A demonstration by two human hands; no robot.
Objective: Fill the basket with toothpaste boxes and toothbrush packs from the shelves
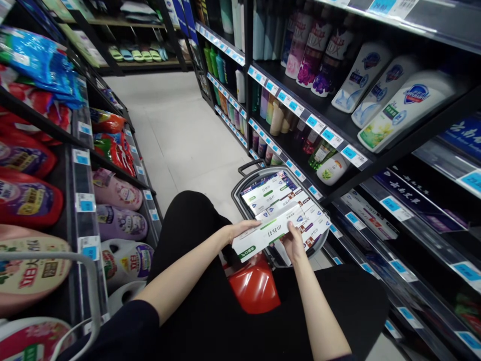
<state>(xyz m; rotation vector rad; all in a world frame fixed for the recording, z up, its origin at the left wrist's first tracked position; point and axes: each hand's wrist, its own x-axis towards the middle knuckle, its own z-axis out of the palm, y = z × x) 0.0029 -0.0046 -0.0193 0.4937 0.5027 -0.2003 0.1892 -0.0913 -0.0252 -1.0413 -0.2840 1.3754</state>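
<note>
My left hand point(242, 229) grips one end of a long white toothpaste box point(259, 239) with green bands. Its other end is in my right hand point(295, 244), the thumb lying on top. I hold the box tilted over the near side of a grey shopping basket point(237, 193). Inside the basket lie several similar white boxes point(265, 193), some with brown or purple end marks. The box and my hands cover part of them. A glossy red plastic thing point(255, 288) is below the held box, between my legs; its kind is unclear.
Shelves on the right carry white body wash bottles point(409, 108), purple and pink bottles point(313, 50) and boxed toothpaste point(417, 198). Detergent bottles point(28, 200) and bags point(41, 60) fill the left shelves. A tiled aisle point(169, 120) runs ahead to slippers point(139, 54).
</note>
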